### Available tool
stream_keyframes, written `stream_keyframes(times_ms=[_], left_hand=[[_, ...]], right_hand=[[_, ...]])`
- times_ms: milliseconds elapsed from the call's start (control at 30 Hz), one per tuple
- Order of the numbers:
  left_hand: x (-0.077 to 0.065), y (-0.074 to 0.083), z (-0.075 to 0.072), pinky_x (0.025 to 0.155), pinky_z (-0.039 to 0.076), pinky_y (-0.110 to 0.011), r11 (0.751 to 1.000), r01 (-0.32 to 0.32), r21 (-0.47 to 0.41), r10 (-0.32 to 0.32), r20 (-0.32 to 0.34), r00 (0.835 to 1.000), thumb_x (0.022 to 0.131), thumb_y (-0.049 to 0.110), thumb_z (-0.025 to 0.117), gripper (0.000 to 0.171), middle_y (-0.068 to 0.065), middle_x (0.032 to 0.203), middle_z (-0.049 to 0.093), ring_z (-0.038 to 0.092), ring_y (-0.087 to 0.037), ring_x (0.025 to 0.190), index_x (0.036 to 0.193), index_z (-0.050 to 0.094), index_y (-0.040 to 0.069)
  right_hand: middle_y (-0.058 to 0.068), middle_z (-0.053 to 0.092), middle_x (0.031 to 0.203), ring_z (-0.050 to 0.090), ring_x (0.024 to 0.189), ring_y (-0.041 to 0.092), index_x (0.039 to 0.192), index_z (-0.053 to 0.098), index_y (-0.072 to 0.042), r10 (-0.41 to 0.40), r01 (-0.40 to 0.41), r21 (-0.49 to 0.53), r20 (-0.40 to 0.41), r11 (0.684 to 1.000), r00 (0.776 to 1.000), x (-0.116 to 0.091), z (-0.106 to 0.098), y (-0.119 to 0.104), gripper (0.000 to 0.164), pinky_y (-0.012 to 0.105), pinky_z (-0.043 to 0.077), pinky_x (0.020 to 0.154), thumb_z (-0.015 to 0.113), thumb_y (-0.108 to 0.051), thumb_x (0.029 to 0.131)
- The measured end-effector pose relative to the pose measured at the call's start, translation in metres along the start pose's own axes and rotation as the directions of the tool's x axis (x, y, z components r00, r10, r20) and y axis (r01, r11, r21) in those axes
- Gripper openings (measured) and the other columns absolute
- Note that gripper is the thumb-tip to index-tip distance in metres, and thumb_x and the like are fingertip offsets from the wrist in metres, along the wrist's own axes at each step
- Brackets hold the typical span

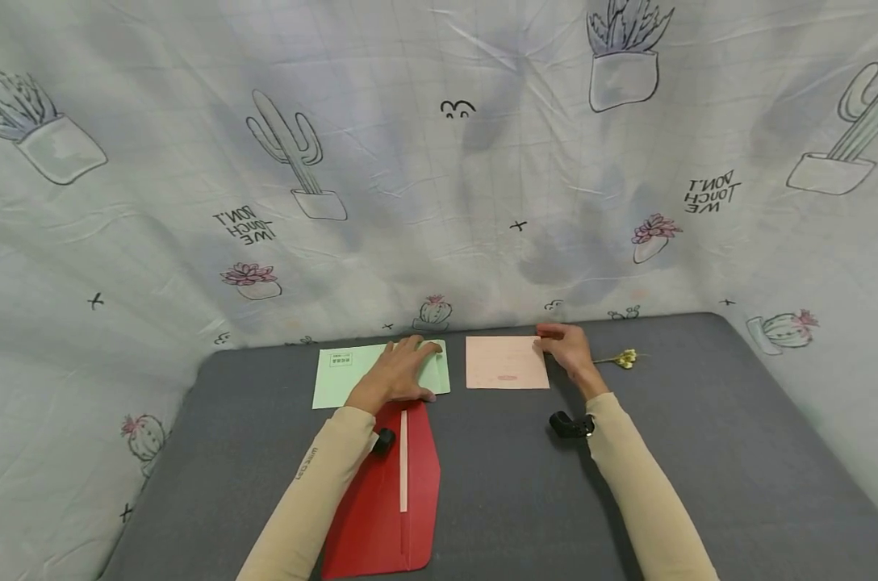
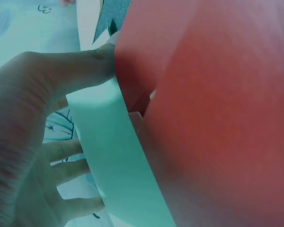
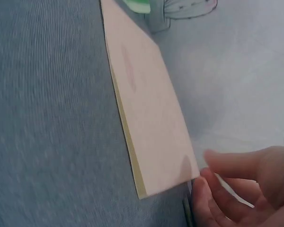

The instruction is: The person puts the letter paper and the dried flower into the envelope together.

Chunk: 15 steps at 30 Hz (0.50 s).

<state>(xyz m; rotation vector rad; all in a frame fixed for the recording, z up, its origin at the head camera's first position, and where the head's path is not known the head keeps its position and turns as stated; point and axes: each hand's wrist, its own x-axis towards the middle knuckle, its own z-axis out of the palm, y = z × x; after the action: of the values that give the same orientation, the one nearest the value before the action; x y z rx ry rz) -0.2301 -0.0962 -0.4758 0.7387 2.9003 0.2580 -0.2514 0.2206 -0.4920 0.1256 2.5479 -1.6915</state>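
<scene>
A light green envelope (image 1: 352, 359) lies along the back of the table, its flap side to the right. My left hand (image 1: 399, 371) rests across it with fingers spread, reaching toward the far edge. The thumb lies by the near edge, where a red envelope (image 1: 381, 500) begins; the left wrist view shows this red sheet (image 2: 217, 94) beside the green strip (image 2: 104, 137). Further right lies a pale pink card (image 1: 507, 361), with a yellowish edge showing below it in the right wrist view. At its far right corner are the fingertips of my right hand (image 1: 566, 351), thumb apart from the other fingers.
A small sprig of yellow flowers (image 1: 625, 358) lies right of my right hand. Behind the grey table (image 1: 512, 484) hangs a white cloth (image 1: 410, 161) printed with cacti. A pale strip (image 1: 403, 460) runs along the red envelope.
</scene>
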Motion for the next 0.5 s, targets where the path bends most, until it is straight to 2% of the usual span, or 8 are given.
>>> stream_keyframes(times_ms=[200,500], left_hand=[[-0.0009,0.0006,-0.0005,0.11,0.03,-0.06,1.0,-0.017,-0.002,0.017,-0.016,1.0,0.073,0.041,0.086,0.082,-0.019,0.145,0.042,0.042,-0.036,0.133,0.142,0.047,0.021],[-0.0015,0.0016,0.0015,0.109,0.031,-0.06,1.0,-0.001,0.007,0.002,-0.031,1.0,0.071,0.04,0.087,0.081,-0.018,0.143,0.043,0.043,-0.036,0.132,0.14,0.048,0.021]], right_hand=[[0.029,0.058,0.124,0.055,0.111,0.041,0.131,0.056,0.009,-0.045,0.055,-0.182,0.058,0.982,0.997,0.001,-0.0005,-0.0018,0.047,0.05,0.05,0.089,0.069,0.004,0.085],[0.027,0.061,0.118,0.056,0.103,0.038,0.128,0.06,0.007,-0.131,0.136,-0.273,0.039,0.952,0.991,0.0016,0.0044,0.0031,0.048,0.048,0.051,0.082,0.074,0.006,0.081]])
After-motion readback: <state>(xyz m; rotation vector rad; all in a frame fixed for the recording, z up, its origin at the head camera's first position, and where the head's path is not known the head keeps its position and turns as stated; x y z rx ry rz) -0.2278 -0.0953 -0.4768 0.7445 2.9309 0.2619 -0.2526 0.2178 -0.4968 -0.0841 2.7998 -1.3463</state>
